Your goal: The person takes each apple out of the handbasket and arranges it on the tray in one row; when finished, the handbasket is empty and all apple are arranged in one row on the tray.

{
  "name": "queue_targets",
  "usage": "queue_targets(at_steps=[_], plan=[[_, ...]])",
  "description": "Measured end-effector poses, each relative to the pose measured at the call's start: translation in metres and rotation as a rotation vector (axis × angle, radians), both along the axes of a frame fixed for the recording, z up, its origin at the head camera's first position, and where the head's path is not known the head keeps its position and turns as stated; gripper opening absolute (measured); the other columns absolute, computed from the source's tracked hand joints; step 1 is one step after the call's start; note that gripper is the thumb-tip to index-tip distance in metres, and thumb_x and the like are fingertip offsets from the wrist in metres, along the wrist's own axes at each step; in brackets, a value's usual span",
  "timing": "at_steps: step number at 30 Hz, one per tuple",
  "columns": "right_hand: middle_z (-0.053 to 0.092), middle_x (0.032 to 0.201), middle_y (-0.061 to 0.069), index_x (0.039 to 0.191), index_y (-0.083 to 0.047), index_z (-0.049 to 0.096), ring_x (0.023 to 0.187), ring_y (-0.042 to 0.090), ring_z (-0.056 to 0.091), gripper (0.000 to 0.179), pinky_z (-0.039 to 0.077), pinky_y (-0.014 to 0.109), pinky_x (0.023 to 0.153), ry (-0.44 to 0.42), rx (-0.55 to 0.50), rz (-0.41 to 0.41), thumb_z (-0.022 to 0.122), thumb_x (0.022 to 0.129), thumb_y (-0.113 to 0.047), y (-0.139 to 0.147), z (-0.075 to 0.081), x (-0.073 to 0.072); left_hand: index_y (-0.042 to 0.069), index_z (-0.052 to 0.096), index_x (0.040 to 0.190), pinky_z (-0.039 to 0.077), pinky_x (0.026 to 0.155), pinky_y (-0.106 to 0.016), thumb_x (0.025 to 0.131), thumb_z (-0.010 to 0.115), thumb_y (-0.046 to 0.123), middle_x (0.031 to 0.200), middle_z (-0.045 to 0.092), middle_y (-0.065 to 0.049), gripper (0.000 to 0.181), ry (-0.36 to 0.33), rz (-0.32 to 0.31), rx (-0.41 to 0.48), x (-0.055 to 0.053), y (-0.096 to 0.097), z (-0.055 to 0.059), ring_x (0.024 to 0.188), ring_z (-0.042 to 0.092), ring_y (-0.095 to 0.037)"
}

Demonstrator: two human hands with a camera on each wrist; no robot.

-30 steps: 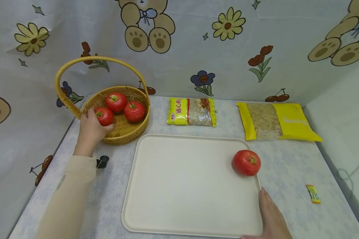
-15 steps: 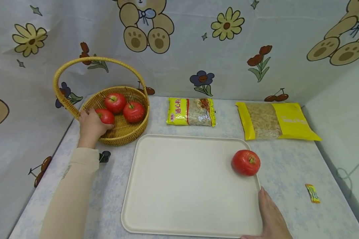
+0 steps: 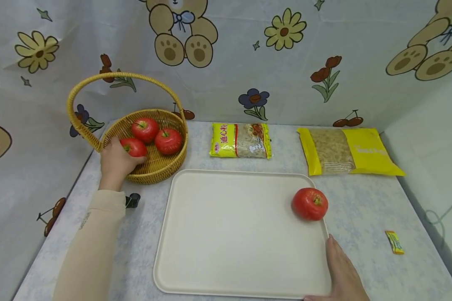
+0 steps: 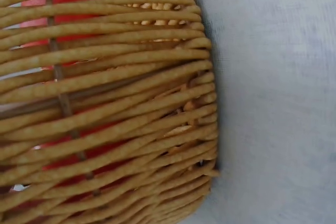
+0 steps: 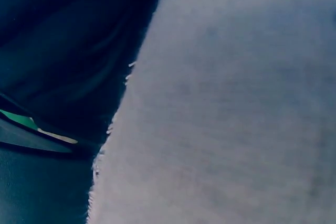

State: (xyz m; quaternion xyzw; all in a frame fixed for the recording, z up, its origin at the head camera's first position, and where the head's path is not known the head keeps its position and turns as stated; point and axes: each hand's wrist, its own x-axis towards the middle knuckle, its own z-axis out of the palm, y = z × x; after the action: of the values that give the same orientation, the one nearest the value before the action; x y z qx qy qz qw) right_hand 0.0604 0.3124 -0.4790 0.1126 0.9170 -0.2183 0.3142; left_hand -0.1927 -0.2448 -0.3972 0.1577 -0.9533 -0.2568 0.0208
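Observation:
In the head view my left hand [image 3: 116, 161] reaches into the wicker basket [image 3: 154, 176] at the left and grips a red apple [image 3: 134, 147], thumb on its near side and the other fingers mostly hidden. Two more red apples [image 3: 145, 130] lie beside it in the basket. My right hand [image 3: 342, 271] lies at the near right corner of the cream tray [image 3: 233, 234], its fingers straight along the edge. Another apple [image 3: 309, 204] sits on the tray's right side. In the left wrist view, red shows through the weave of the basket wall [image 4: 115, 93].
Behind the tray lie a small yellow-and-clear food packet [image 3: 241, 141] and a larger yellow bag [image 3: 350, 151]. A small wrapped candy [image 3: 394, 242] lies to the right. The basket's tall handle [image 3: 124, 75] arches above the apples. A patterned curtain [image 3: 218, 92] hangs behind the table.
My left hand has shifted very slightly right with the apple inside the basket, and the forearm has swung a little rightward. The right hand, the tray and the apple on it look unchanged.

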Motion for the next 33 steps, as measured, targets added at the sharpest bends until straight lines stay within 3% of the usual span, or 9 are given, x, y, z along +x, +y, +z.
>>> queue_targets(at_steps=[7, 14, 18, 22, 27, 33], plan=[[-0.009, 0.163, 0.027, 0.15, -0.018, -0.033, 0.142, 0.054, 0.012, 0.151, 0.031, 0.078, 0.099, 0.016, -0.016, 0.0, 0.072, 0.061, -0.08, -0.001, 0.001, 0.001, -0.005, 0.032, 0.146, 0.04, 0.104, -0.065, 0.078, 0.08, 0.034, 0.14, 0.045, -0.031, 0.092, 0.089, 0.012, 0.055, 0.009, 0.004, 0.007, 0.127, 0.044, -0.048], [-0.009, 0.163, 0.029, 0.15, -0.016, -0.033, 0.141, 0.054, 0.013, 0.152, 0.03, 0.079, 0.099, 0.026, 0.0, 0.014, 0.072, 0.061, -0.08, 0.0, 0.0, 0.002, 0.006, 0.033, 0.149, 0.045, 0.097, -0.067, 0.078, 0.078, 0.038, 0.144, 0.041, -0.023, 0.09, 0.218, -0.005, 0.114, 0.032, 0.033, 0.032, 0.126, 0.045, -0.043], [-0.008, 0.163, 0.029, 0.15, -0.016, -0.032, 0.14, 0.053, 0.015, 0.153, 0.031, 0.078, 0.099, 0.025, 0.006, 0.011, 0.073, 0.06, -0.08, 0.0, 0.0, 0.003, 0.011, 0.034, 0.149, 0.048, 0.095, -0.065, 0.076, 0.08, 0.037, 0.141, 0.04, -0.02, 0.09, 0.269, -0.075, 0.168, 0.044, 0.06, 0.049, 0.125, 0.046, -0.04], [-0.006, 0.162, 0.03, 0.151, -0.015, -0.031, 0.14, 0.053, 0.016, 0.153, 0.032, 0.078, 0.099, 0.034, 0.011, 0.013, 0.073, 0.059, -0.08, 0.0, 0.0, 0.003, 0.015, 0.037, 0.148, 0.05, 0.094, -0.064, 0.075, 0.082, 0.036, 0.139, 0.039, -0.018, 0.088, 0.269, -0.162, 0.209, 0.052, 0.087, 0.057, 0.125, 0.047, -0.039], [-0.006, 0.162, 0.03, 0.151, -0.014, -0.032, 0.14, 0.054, 0.015, 0.153, 0.031, 0.078, 0.1, 0.033, 0.014, 0.014, 0.072, 0.06, -0.081, 0.0, -0.001, 0.002, 0.015, 0.04, 0.145, 0.051, 0.094, -0.06, 0.073, 0.083, 0.031, 0.139, 0.039, -0.016, 0.086, 0.25, -0.271, 0.246, 0.058, 0.121, 0.058, 0.123, 0.05, -0.037], [-0.004, 0.163, 0.03, 0.152, -0.012, -0.029, 0.14, 0.053, 0.017, 0.153, 0.032, 0.077, 0.099, 0.05, 0.02, 0.021, 0.071, 0.059, -0.082, 0.0, -0.002, 0.002, 0.018, 0.042, 0.144, 0.055, 0.09, -0.053, 0.071, 0.085, 0.031, 0.135, 0.042, -0.011, 0.086, 0.201, -0.399, 0.278, 0.068, 0.16, 0.049, 0.122, 0.051, -0.031]])
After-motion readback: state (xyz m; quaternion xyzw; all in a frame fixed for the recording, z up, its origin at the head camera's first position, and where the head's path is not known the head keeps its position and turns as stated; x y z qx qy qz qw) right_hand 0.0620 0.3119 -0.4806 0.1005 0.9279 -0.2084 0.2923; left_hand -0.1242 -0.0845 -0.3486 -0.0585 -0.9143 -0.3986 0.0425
